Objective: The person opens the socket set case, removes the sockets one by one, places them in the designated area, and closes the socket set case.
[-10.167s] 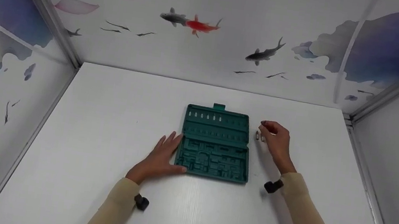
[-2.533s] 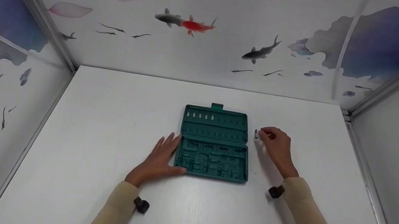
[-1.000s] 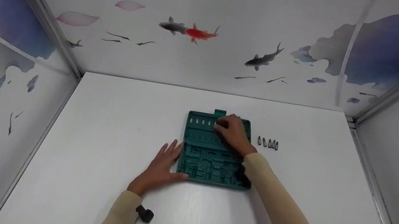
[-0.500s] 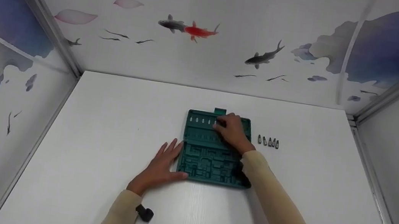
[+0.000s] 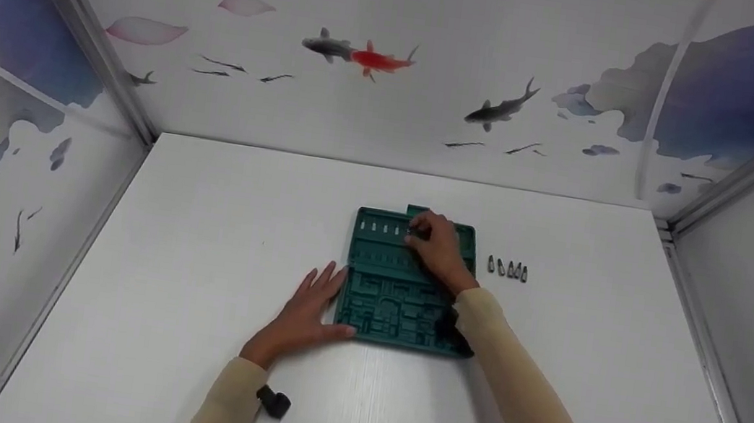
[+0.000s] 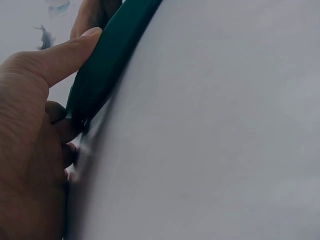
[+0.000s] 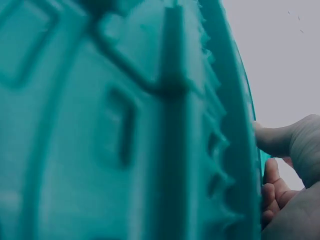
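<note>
A green tool case (image 5: 390, 308) lies open flat, its hinged lid (image 5: 372, 249) on the far side. Several small silver screwdriver bits (image 5: 385, 229) stand in the left part of the lid's far row of slots. My right hand (image 5: 446, 253) reaches over the lid and pinches the bit at the right end of that row with thumb and index finger. In the right wrist view, the case's rim partly hides those fingers (image 7: 272, 192). Along the case's left edge rests my left hand (image 5: 304, 318), fingers spread, thumb (image 6: 70, 55) on the near left corner.
Several loose silver bits (image 5: 511, 269) lie in a row on the white table (image 5: 199, 232), right of the case. A latch tab (image 5: 417, 210) sticks out at the lid's far edge. Printed wall panels (image 5: 390, 111) enclose the table on three sides.
My right hand has moved from beside the loose bits onto the lid, staying there over the last second. The lid's row holds fewer bits than ten seconds ago. My left hand stays put.
</note>
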A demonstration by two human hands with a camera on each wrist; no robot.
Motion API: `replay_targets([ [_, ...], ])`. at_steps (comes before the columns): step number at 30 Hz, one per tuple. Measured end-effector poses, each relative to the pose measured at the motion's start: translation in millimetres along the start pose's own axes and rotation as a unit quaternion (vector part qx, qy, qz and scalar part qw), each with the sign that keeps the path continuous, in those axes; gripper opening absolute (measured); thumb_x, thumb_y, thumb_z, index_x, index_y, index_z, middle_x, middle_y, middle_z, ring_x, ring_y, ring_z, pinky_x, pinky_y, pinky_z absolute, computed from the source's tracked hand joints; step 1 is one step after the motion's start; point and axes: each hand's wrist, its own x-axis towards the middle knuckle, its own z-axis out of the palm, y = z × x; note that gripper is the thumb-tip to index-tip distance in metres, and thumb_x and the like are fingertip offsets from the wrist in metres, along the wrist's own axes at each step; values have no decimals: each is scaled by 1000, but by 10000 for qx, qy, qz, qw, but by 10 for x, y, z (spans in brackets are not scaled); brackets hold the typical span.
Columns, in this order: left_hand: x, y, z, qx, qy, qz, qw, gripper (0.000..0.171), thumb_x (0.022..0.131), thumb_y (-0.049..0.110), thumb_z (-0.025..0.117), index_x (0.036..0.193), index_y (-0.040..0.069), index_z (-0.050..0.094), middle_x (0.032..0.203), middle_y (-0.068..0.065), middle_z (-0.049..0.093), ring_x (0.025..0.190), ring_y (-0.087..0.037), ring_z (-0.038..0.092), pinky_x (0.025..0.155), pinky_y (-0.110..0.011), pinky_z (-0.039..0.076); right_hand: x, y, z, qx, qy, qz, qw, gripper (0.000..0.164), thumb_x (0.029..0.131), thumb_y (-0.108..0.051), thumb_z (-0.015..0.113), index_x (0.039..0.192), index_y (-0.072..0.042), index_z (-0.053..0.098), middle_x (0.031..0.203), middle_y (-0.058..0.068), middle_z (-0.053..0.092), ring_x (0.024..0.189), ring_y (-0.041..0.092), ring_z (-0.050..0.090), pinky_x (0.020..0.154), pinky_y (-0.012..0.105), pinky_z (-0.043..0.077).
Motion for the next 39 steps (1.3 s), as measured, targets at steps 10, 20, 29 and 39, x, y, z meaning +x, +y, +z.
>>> replay_targets([
  [10, 18, -15, 24, 132, 59, -59, 9999, 113, 92, 70, 79, 179, 29, 19, 186, -1, 8, 171, -36, -3, 135, -66, 9, -24, -10, 1, 533, 404, 446, 9968, 20, 106, -9, 75, 122, 2, 79, 121, 20, 71, 114, 34, 66, 102, 50, 55],
  [20, 14, -21, 40, 140, 53, -19, 9999, 114, 92, 70, 78, 179, 28, 19, 186, -1, 8, 171, -35, -3, 135, -65, 8, -124, -128, -312, 1949, 894, 630, 9747, 25, 107, -12, 75, 124, 6, 77, 123, 23, 74, 104, 26, 65, 88, 28, 52],
  [29, 31, -28, 29, 140, 50, 25, 9999, 113, 92, 69, 78, 179, 29, 18, 186, -1, 7, 171, -36, -4, 135, -65, 8, -342, -17, -629, 1520, 738, 651, 9835, 31, 107, -23, 76, 127, 1, 77, 125, 14, 75, 113, 26, 65, 96, 34, 53],
  [39, 35, -26, 20, 185, 72, 118, 9997, 112, 93, 65, 80, 178, 23, 21, 185, -8, 11, 170, -42, 1, 134, -67, 11, -656, 169, -954, 917, 577, 1033, 9887, 33, 109, -23, 74, 130, 3, 76, 123, 13, 76, 109, 27, 64, 89, 26, 56],
])
